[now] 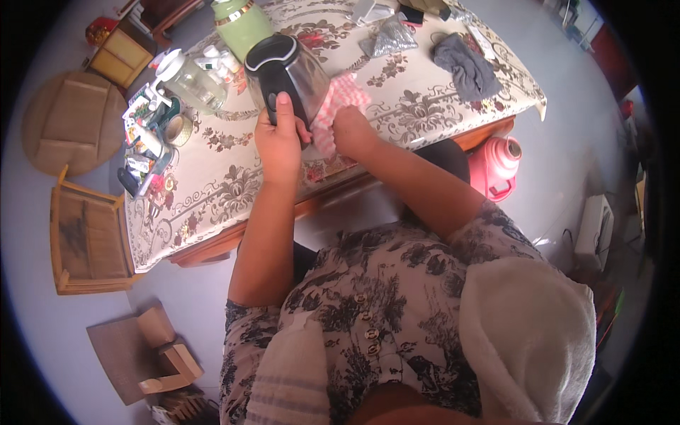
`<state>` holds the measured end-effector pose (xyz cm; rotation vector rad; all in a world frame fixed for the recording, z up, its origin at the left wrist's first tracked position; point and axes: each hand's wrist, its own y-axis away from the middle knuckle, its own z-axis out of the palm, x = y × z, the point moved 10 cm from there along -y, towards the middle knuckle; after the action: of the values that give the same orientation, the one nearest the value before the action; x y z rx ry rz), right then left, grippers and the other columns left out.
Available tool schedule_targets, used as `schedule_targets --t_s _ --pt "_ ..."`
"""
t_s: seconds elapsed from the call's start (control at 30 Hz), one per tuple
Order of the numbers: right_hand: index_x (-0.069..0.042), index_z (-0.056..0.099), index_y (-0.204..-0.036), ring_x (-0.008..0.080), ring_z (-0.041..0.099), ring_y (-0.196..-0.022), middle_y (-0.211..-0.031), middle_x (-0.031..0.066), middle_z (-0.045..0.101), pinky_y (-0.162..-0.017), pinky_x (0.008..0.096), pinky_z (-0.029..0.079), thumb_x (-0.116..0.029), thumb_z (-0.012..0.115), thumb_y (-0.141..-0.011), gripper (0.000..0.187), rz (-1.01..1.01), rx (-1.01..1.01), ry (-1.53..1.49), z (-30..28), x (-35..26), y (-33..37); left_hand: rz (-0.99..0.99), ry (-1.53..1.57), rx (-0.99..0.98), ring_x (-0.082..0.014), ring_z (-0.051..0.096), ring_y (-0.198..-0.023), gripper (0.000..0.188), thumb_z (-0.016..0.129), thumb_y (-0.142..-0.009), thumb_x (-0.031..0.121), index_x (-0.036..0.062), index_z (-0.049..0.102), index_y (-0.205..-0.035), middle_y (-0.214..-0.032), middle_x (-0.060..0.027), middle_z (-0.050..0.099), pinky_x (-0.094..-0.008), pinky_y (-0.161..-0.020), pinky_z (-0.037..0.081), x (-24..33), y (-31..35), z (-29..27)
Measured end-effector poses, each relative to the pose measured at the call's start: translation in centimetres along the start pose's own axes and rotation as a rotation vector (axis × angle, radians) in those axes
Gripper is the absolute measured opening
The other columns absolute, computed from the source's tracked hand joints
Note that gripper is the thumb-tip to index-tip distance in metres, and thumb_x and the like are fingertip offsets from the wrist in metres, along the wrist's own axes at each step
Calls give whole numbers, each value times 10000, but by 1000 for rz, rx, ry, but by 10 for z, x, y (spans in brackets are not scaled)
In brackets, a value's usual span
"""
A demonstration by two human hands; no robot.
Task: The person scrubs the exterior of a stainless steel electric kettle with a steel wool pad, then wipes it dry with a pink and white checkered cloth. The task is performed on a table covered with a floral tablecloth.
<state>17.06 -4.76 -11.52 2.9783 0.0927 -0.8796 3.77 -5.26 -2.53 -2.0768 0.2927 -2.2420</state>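
Observation:
A glass kettle (309, 79) with a black lid and black handle is held up over the near side of the table. My left hand (278, 145) is closed around the handle, its thumb lying along the top. Against the kettle's right side rests a red-and-white checked cloth (345, 93), bunched in my right hand (353, 132). The right fingers are curled into the cloth and partly hidden by it. Just behind the kettle stands a light green thermos (241, 27) with a gold band.
A clear glass jug (193, 85) and several small items crowd the table's left end. Further right lie a silvery bag (391, 38) and a dark grey cloth (467, 67). A pink thermos (496, 166) stands beyond the table's right edge; a wooden stool (92, 237) is at left.

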Motion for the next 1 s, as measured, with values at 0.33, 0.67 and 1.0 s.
schedule_targets --t_s 0.33,0.67,1.0 --pt "-12 598 -1041 363 539 -1010 -1020 184 577 -890 423 425 -141 638 -714 354 -568 371 -1200 -58 -12 -95 11 3 -23 -103 486 -453 441 540 -953 469 66 478 -785 -527 -31 511 -243 -441 383 -2 -7 2" --pt "-77 634 -1191 355 640 -1031 -1136 198 647 -873 393 517 -528 645 -725 649 -40 82 168 -133 -127 -93 -17 20 -52 -113 474 -462 413 522 -972 429 66 469 -783 -550 -38 496 -266 -472 432 -3 -1 4" --pt "-27 469 -1358 235 588 -1159 -1208 137 638 -999 346 435 -320 358 -999 477 -170 -176 -1027 -102 -79 -149 13 -1 -7 -117 484 -458 446 534 -968 427 56 479 -726 -536 -44 499 -267 -475 447 2 1 2"
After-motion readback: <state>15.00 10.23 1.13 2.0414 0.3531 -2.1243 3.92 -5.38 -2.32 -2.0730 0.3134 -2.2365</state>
